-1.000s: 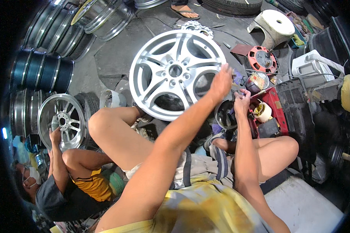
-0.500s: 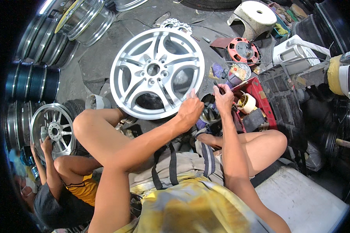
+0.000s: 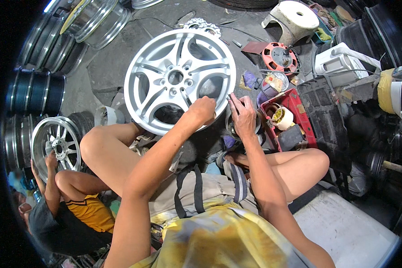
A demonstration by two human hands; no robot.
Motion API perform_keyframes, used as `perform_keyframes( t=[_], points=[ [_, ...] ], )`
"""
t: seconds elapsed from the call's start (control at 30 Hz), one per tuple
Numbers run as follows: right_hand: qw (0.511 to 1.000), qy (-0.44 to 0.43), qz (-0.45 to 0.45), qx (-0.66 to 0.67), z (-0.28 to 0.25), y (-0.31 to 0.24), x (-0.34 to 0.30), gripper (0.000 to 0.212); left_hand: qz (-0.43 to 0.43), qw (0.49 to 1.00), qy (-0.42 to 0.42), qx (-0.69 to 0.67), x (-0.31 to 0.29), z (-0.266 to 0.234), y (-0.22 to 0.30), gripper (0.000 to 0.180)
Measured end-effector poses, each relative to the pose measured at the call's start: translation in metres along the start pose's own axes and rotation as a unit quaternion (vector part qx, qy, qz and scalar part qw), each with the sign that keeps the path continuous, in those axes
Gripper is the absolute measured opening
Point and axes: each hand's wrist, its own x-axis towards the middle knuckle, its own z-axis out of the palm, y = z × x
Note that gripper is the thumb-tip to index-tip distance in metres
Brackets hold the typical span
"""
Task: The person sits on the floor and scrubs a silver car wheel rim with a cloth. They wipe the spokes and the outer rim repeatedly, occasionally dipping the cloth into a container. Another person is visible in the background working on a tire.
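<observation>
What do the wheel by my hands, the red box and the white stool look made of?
Silver wheel: probably metal, satin-painted, judging by its even grey sheen. Red box: likely plastic, given thin moulded-looking sides. White stool: seemingly moulded plastic, smudged; seamless rounded shell.

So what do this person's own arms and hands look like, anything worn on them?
The left hand and right hand wear no gloves, and the forearms show no sleeves, watch or bracelet. Whether rings are worn is unclear. The shirt is blotched yellow, grey and brown.
</observation>
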Motion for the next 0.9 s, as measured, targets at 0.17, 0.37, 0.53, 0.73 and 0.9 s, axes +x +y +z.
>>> perform_keyframes(
  t=[0.17,0.37,0.53,0.73,0.9],
  points=[
    [0.994,0.018,-0.062,-0.084,-0.002,0.003,0.002,0.029,-0.014,0.999,-0.029,-0.011,0.002,-0.003,0.002,0.017],
    [0.988,0.037,-0.07,-0.13,0.001,0.003,0.002,0.029,-0.011,0.999,-0.035,-0.003,-0.002,-0.008,0.009,0.017],
    [0.988,0.041,-0.065,-0.134,0.003,0.002,0.005,0.028,-0.015,1.0,-0.018,-0.004,-0.003,-0.01,0.012,0.016],
    [0.988,0.03,-0.064,-0.137,0.002,0.001,0.008,0.027,-0.028,0.998,-0.05,-0.004,-0.001,-0.006,0.013,0.017],
    [0.986,0.035,-0.068,-0.145,0.003,0.001,0.01,0.027,-0.008,1.0,-0.028,0.001,0.0,0.0,0.012,0.016]
  ],
)
